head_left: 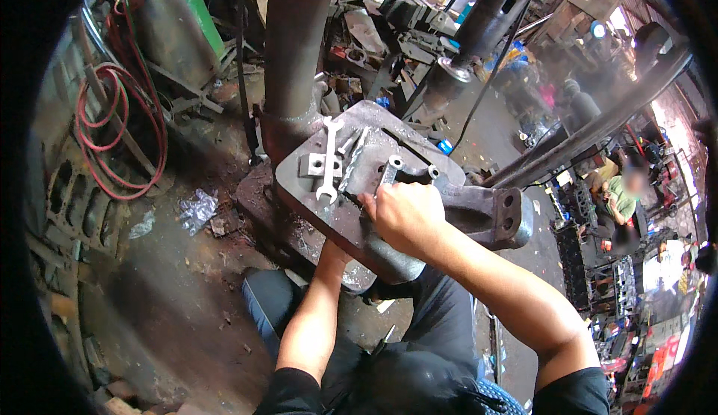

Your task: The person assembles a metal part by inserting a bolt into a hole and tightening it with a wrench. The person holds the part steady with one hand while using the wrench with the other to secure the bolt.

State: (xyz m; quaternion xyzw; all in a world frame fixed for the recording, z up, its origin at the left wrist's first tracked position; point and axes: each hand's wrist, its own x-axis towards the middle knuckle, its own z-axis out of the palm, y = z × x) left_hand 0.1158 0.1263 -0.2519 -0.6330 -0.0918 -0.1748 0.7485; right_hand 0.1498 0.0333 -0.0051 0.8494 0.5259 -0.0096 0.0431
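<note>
My right hand (pixel 407 214) is curled closed over the near end of a dark metal casting (pixel 479 217), which has two round bosses and a drilled end reaching out to the right. The casting lies on the grey slotted table (pixel 299 190) of a drill press. My left hand is under the table's near edge; only the wrist (pixel 334 254) shows, and its fingers are hidden. Left of my right hand, an open-ended spanner (pixel 329 157) rests across a small metal block (pixel 308 165) with a hole. Beside it lies a twist drill bit (pixel 357 159).
The press column (pixel 295 48) rises behind the table, and its spindle (pixel 452 74) hangs at the back right. A long bar (pixel 583 138) slants across on the right. A coiled red hose (pixel 120 138) hangs at left. Another person (pixel 621 198) sits far right among metal parts.
</note>
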